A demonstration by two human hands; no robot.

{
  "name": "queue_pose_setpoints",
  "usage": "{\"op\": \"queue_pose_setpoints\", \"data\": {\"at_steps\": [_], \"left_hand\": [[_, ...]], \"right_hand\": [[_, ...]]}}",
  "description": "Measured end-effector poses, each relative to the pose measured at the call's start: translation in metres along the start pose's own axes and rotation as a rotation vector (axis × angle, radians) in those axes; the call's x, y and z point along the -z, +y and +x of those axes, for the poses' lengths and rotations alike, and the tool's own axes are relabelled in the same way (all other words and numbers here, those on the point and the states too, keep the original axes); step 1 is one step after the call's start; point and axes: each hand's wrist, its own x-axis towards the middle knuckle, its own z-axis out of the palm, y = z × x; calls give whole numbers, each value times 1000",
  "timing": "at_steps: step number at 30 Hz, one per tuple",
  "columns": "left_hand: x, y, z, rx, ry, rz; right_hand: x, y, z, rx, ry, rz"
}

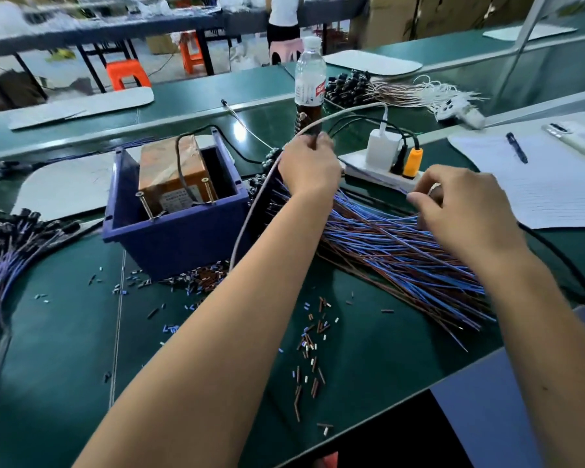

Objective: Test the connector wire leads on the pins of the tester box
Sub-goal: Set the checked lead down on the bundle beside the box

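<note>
While the left hand (309, 165) curls its fingers round a connector end at frame centre, the right hand (466, 211) pinches blue and brown wire leads (402, 251) from the fanned bundle at right, likely separating one lead. At centre-left on the worktop (65, 332), the tester box (173, 211) sits, its pins upright, close enough for quick probing.

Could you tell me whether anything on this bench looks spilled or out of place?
Yes: short snipped bits of blue and brown wire insulation lie scattered over the green mat, thickest against the blue bin at its front. They look like loose offcuts, not part of the wire bundle.
</note>
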Motion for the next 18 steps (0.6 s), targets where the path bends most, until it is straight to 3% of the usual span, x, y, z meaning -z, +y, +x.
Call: {"op": "queue_pose_setpoints", "data": {"at_steps": [3,6,9,12,15,18], "left_hand": [[20,-12,-1,-118,54,400],[33,-21,-6,-244,29,628],[43,-19,-19,-331,-17,617],[59,-17,-37,-297,-183,560],[89,-19,-59,-196,-362,500],[137,-26,-73,-67,-466,462]], "right_hand": [[-18,-4,3,35,-6,-61],[-33,-6,3,22,-54,-95],[-37,-6,0,-10,-44,-60],[-34,-12,-4,17,68,7],[-32,-40,-11,139,235,154],[-33,-88,-25,364,185,326]]}}
